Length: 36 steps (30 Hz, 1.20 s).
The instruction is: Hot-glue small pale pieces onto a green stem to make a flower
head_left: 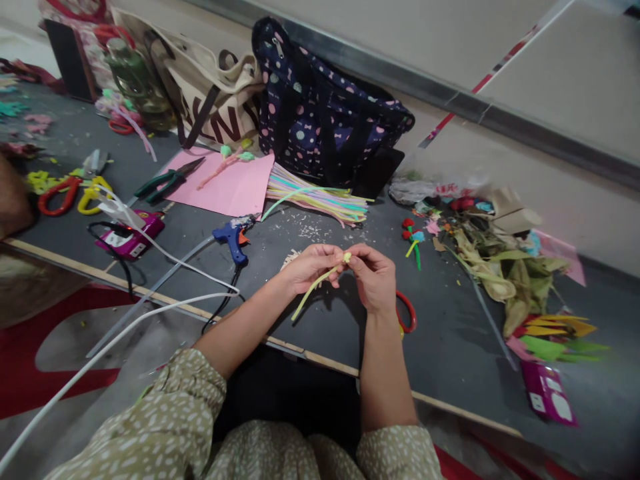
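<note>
A yellow pipe cleaner (311, 293) is pinched between my two hands above the table, its top coiled into a small knot and its tail hanging down to the left. My left hand (316, 267) grips it just below the knot. Fingers of my right hand (371, 270) close on the knot from the other side. Red-handled scissors (409, 312) lie partly hidden behind my right wrist. Left of my hands rests a blue hot glue gun (231, 239). Beyond them is a bundle of pastel pipe cleaners (320, 195).
Pink paper (225, 190) carries a pipe-cleaner sprig and pliers (169, 181). Two bags, one dark patterned (320, 107) and one canvas (210, 100), stand at the back. White cable (150, 313) crosses the front edge. Craft scraps (500, 260) pile at right. Another person's arm (14, 197) shows at left.
</note>
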### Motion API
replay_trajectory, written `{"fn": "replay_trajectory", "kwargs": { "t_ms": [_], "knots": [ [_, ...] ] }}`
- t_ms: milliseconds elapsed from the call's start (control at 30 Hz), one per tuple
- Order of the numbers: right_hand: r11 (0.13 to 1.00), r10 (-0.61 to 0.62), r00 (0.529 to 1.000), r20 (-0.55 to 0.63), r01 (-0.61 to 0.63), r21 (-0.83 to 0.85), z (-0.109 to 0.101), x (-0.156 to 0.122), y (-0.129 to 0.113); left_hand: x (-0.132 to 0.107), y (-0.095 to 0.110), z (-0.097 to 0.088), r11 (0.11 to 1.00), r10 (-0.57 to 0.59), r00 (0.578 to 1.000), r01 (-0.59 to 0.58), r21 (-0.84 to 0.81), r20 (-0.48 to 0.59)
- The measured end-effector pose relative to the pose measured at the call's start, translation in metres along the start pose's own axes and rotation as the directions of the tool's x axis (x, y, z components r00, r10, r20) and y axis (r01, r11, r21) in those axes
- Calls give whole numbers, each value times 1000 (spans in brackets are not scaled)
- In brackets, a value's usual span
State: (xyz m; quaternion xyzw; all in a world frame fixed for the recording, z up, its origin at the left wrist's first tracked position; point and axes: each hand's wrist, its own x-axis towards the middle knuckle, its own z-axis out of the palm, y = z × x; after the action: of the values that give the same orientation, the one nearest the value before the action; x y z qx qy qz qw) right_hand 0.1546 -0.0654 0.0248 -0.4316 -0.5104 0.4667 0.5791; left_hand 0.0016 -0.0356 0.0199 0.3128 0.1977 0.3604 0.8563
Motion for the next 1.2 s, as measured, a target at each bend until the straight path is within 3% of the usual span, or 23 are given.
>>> {"fn": "replay_trajectory", "kwargs": {
  "t_ms": [400, 767, 1000, 1200],
  "knots": [
    [987, -80, 997, -4, 79, -143, 0, -3, -2, 0, 0, 2, 995, 78, 993, -72, 73, -91],
    [902, -240, 970, -47, 205, -380, 7, -6, -2, 1, -4, 2, 978, 196, 964, -179, 107, -181],
    [956, -143, 989, -36, 129, -263, 4, -2, -4, -3, 3, 7, 990, 139, 969, -136, 33, -203],
    [969, -144, 989, -42, 133, -208, 2, 0, 0, -3, 4, 8, 991, 133, 964, -130, 29, -230]
  ]
}}
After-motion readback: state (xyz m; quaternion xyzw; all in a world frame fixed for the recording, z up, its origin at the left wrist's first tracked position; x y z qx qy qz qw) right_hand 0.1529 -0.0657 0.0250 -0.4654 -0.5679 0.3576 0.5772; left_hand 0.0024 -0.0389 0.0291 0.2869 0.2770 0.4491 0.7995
